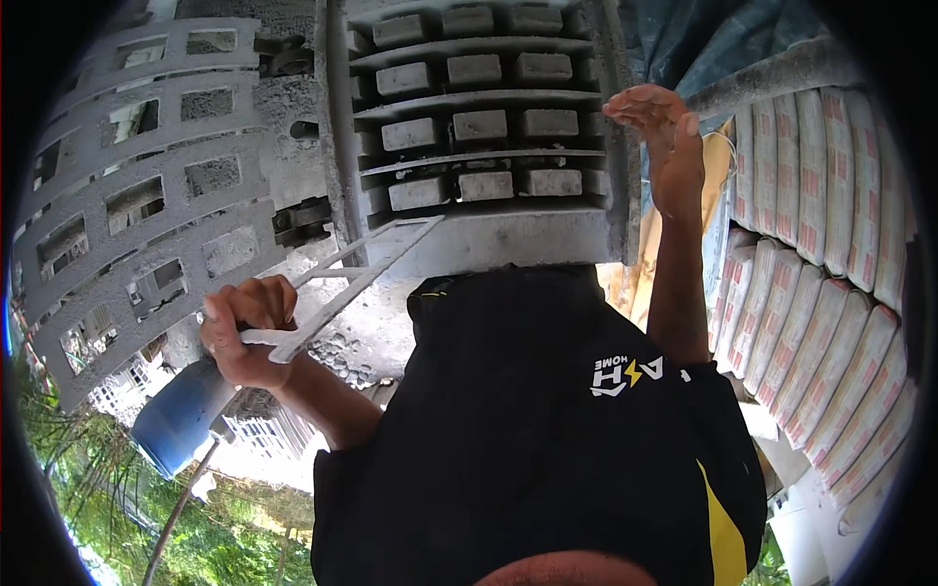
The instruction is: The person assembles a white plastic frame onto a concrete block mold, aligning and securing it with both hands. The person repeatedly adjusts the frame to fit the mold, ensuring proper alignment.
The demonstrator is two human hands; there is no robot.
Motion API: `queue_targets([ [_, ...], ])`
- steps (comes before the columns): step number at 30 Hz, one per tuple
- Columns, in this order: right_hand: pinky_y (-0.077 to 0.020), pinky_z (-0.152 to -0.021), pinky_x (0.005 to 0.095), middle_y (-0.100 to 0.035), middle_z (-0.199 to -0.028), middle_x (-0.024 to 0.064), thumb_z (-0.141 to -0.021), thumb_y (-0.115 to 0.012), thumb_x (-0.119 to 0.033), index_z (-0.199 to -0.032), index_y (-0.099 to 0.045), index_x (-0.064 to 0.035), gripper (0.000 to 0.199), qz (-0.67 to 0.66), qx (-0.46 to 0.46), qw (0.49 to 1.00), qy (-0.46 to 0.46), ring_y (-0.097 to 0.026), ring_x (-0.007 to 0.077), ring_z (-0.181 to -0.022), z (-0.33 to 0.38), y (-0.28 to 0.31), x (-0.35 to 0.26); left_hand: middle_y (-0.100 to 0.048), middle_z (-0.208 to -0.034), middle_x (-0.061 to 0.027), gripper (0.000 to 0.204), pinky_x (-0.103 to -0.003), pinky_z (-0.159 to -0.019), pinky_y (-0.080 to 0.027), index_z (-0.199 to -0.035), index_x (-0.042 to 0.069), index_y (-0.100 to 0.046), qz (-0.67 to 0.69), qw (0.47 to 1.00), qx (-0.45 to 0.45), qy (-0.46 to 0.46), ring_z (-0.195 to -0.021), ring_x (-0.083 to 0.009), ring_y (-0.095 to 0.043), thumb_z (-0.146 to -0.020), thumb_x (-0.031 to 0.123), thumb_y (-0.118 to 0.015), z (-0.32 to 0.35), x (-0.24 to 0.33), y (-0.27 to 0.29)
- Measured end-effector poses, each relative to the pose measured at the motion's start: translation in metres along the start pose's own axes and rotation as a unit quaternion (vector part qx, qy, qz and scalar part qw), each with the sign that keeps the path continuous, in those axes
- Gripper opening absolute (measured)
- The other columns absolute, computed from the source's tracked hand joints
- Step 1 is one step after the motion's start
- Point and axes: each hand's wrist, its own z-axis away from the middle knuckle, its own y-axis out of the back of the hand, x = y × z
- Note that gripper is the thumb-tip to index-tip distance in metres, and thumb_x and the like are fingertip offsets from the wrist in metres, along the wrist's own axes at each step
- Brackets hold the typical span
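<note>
My left hand (249,327) is wrapped round the end bar of a narrow, ladder-like metal frame (357,278), coated in grey dust. Its far end reaches the front edge of a grey block mould (508,232). Inside the mould stand rows of rectangular grey blocks (479,127), parted by thin metal strips (479,98). My right hand (669,142) is raised by the mould's right side, fingers stretched out and thumb apart, with nothing in it. Whether that hand touches the mould's edge I cannot tell.
On the left is a large grey metal grid (176,186) with rectangular openings. A blue drum-shaped thing (181,415) sits below my left hand. Stacked pale sacks (811,322) fill the right side. A dusty pole (772,78) and dark blue sheeting (703,34) are at the far right.
</note>
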Motion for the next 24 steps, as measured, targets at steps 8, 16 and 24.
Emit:
queue_targets([
  [8, -0.0445, -0.085, 0.0352, -0.063, -0.094, 0.0117, -0.098, -0.032, -0.04, -0.104, -0.056, -0.0002, 0.047, -0.074, 0.078, 0.991, -0.076, -0.061, 0.0217, -0.089, 0.036, 0.043, 0.032, -0.044, -0.055, 0.0025, 0.03, -0.025, -0.047, -0.027, -0.058, 0.001, -0.045, -0.248, 0.962, -0.037, 0.111, -0.053, -0.0059, -0.038, -0.083, 0.013, -0.056, 0.036, -0.166, -0.013],
  [16, -0.0473, -0.08, 0.0303, -0.063, -0.088, 0.0096, -0.098, -0.041, -0.026, -0.101, -0.057, 0.0002, 0.031, -0.051, 0.114, 0.99, -0.061, -0.062, 0.018, -0.082, 0.038, 0.073, 0.043, -0.041, -0.054, 0.001, 0.029, -0.025, -0.048, -0.029, -0.055, 0.002, -0.044, -0.21, 0.966, -0.007, 0.147, -0.053, -0.0054, -0.037, -0.081, 0.009, -0.055, 0.022, -0.109, -0.059],
  [24, -0.0472, -0.08, 0.0286, -0.064, -0.087, 0.0069, -0.089, -0.06, -0.024, -0.102, -0.059, -0.0008, 0.027, -0.007, -0.095, 0.988, -0.12, -0.061, 0.0158, -0.085, 0.044, 0.001, 0.046, -0.044, -0.057, 0.0014, 0.042, -0.024, -0.055, -0.031, -0.062, 0.0, -0.05, -0.351, 0.907, -0.073, 0.222, -0.059, -0.0059, -0.039, -0.089, 0.031, -0.059, 0.038, -0.149, -0.065],
])
